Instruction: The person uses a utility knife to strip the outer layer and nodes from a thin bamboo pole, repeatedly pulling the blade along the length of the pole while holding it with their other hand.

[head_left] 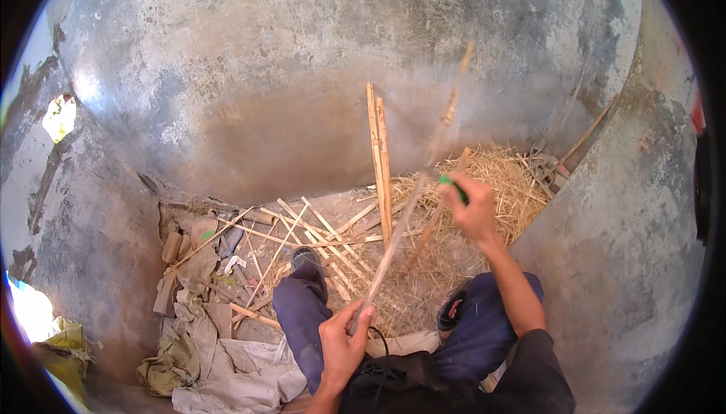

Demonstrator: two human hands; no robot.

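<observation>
My left hand (344,344) is closed around the lower end of a long, thin wooden stick (389,259), low in front of my body. The stick slants up and to the right, its far part blurred, toward the wall. My right hand (474,213) grips a tool with a green handle (454,186), beside the stick's middle. A brown, rusty-looking strip (429,231) lies below that hand; whether it belongs to the tool I cannot tell. Two upright wooden strips (380,164) lean on the wall just left of the stick.
Pale shavings (510,191) are heaped at the right, against the worn grey wall (287,74). Loose wooden strips (325,236) lie crossed on the floor beyond my left foot. Crumpled cloth sacking (242,369) spreads at the lower left. My legs (484,323) are bent apart.
</observation>
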